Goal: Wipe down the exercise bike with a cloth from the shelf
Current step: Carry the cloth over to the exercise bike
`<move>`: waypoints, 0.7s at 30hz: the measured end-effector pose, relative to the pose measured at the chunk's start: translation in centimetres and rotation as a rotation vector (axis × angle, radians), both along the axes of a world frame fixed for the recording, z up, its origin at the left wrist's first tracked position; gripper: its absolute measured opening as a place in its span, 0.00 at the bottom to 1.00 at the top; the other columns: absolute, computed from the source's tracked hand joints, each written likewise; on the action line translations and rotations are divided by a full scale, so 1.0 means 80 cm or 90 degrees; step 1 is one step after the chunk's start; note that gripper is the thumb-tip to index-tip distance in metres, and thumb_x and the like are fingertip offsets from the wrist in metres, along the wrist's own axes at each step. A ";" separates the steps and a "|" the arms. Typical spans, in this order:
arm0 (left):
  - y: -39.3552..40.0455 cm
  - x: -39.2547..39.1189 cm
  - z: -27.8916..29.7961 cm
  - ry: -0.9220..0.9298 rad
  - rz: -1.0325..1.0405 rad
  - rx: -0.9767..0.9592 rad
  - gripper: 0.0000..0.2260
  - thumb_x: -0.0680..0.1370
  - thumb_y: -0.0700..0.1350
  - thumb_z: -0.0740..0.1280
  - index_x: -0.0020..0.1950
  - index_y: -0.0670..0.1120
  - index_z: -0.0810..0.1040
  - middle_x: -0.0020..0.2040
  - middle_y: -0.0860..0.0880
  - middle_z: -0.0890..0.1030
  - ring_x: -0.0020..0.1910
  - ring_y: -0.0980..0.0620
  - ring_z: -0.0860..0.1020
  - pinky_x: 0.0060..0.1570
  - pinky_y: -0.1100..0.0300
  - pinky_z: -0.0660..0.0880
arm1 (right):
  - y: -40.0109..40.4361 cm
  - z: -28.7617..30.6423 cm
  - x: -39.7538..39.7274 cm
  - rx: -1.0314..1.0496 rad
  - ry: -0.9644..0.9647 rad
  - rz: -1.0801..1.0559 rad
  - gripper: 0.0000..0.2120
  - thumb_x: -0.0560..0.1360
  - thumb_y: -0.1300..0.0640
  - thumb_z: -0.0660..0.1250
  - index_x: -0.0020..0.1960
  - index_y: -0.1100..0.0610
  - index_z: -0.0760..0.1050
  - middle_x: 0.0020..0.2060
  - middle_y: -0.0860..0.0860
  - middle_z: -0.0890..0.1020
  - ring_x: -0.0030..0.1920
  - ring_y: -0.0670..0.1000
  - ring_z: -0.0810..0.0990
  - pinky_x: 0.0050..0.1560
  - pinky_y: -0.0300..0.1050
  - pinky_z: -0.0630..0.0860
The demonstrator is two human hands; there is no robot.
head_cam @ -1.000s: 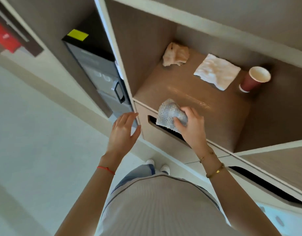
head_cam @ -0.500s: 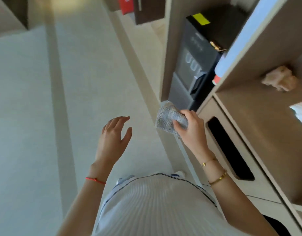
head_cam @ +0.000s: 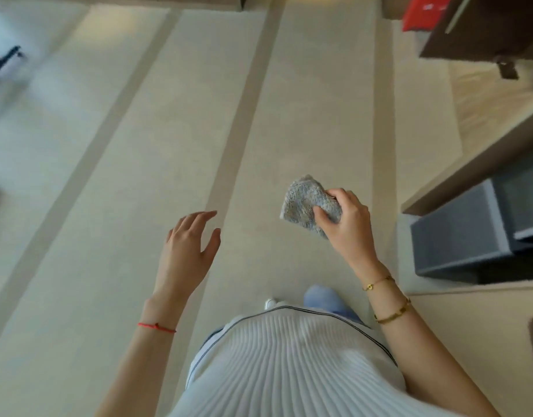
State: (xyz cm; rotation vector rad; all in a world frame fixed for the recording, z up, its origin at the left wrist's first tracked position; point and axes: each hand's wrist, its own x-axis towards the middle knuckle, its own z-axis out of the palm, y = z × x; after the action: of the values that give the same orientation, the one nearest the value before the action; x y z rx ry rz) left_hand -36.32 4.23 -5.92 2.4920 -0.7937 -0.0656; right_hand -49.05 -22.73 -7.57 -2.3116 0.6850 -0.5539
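My right hand [head_cam: 348, 224] grips a bunched grey-blue cloth [head_cam: 304, 203], fingers and thumb curled round it, held out in front of my body above the pale floor. My left hand [head_cam: 188, 251] hovers to the left at about the same height, fingers relaxed and spread, holding nothing. A black metal foot [head_cam: 2, 63] of some equipment shows at the far upper left edge; whether it belongs to the exercise bike I cannot tell.
The shelf unit [head_cam: 485, 155] and a dark grey box [head_cam: 470, 236] stand close on my right. A red object [head_cam: 424, 12] and dark furniture [head_cam: 485, 28] sit at the upper right. Pale carpeted floor [head_cam: 139, 145] with darker stripes stretches ahead and left.
I have turned left away from the shelf, which slid from centre to the right edge. The cloth came off the shelf in my right hand. Open floor now fills the view.
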 end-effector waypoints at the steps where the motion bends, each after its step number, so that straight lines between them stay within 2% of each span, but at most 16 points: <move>1: 0.015 0.010 -0.001 0.004 0.022 -0.001 0.16 0.79 0.49 0.63 0.65 0.47 0.76 0.59 0.49 0.80 0.60 0.46 0.76 0.60 0.48 0.73 | 0.010 0.002 0.022 0.003 0.002 0.022 0.17 0.73 0.46 0.65 0.54 0.58 0.77 0.46 0.53 0.80 0.46 0.56 0.79 0.51 0.49 0.71; 8: 0.085 0.073 -0.013 0.032 0.162 -0.024 0.17 0.79 0.51 0.60 0.65 0.48 0.75 0.59 0.50 0.79 0.60 0.48 0.76 0.60 0.48 0.73 | 0.065 -0.004 0.171 0.014 0.029 0.184 0.15 0.73 0.49 0.67 0.55 0.57 0.76 0.49 0.51 0.80 0.48 0.55 0.79 0.51 0.42 0.66; 12: 0.106 0.131 -0.017 0.019 0.243 -0.030 0.14 0.80 0.48 0.63 0.65 0.47 0.75 0.59 0.50 0.79 0.60 0.48 0.76 0.59 0.48 0.73 | 0.087 -0.009 0.273 0.012 0.031 0.267 0.15 0.73 0.49 0.67 0.55 0.56 0.76 0.48 0.51 0.81 0.47 0.54 0.79 0.50 0.42 0.66; 17: 0.121 0.231 -0.007 0.003 0.329 -0.035 0.14 0.80 0.46 0.65 0.65 0.48 0.75 0.59 0.51 0.79 0.61 0.49 0.76 0.59 0.48 0.74 | 0.110 -0.002 0.418 0.011 0.003 0.349 0.16 0.73 0.47 0.66 0.55 0.57 0.77 0.48 0.52 0.81 0.46 0.54 0.80 0.51 0.50 0.73; 21: 0.130 0.316 0.004 0.000 0.394 -0.045 0.14 0.80 0.47 0.64 0.65 0.48 0.75 0.59 0.52 0.79 0.61 0.50 0.75 0.58 0.48 0.74 | 0.126 0.010 0.538 0.002 0.001 0.410 0.14 0.74 0.51 0.68 0.55 0.57 0.77 0.49 0.52 0.81 0.47 0.55 0.79 0.52 0.53 0.73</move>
State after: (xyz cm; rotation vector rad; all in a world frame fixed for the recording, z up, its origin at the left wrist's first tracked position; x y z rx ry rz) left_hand -11.03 14.62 -5.61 2.5549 0.0009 0.1777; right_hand -6.01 -12.69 -6.79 -2.3499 -0.0776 -0.2452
